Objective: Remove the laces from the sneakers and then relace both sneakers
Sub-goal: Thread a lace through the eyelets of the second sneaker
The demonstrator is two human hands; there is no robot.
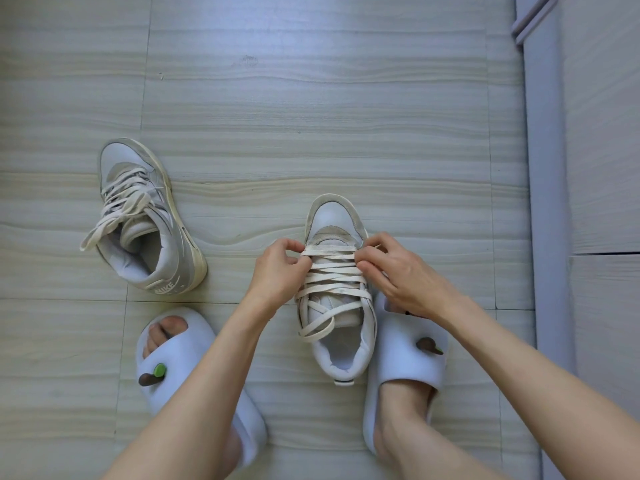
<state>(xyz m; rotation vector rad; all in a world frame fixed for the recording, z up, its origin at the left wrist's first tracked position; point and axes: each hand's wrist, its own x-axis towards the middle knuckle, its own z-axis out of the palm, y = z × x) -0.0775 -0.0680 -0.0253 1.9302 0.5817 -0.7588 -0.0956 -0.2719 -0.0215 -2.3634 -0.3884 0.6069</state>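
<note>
Both hands were on the near sneaker (pixel 337 289), which sat on the floor (pixel 311 116) between the person's feet, touching the right slipper (pixel 405 362). Left hand (pixel 280 265) and right hand (pixel 398 271) each pinched the lace (pixel 330 271) at the top rows, fingers curled round it. The other sneaker (pixel 145 220) lay well off to the left, laces loose, beyond the left slipper (pixel 194 358).

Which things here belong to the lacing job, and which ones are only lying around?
Part of the job:
- sneaker being worked on, its lace pinched by left hand and right hand
- second sneaker, off to the left

Not part of it:
- left slipper and right slipper, worn on the feet
- floor
</note>
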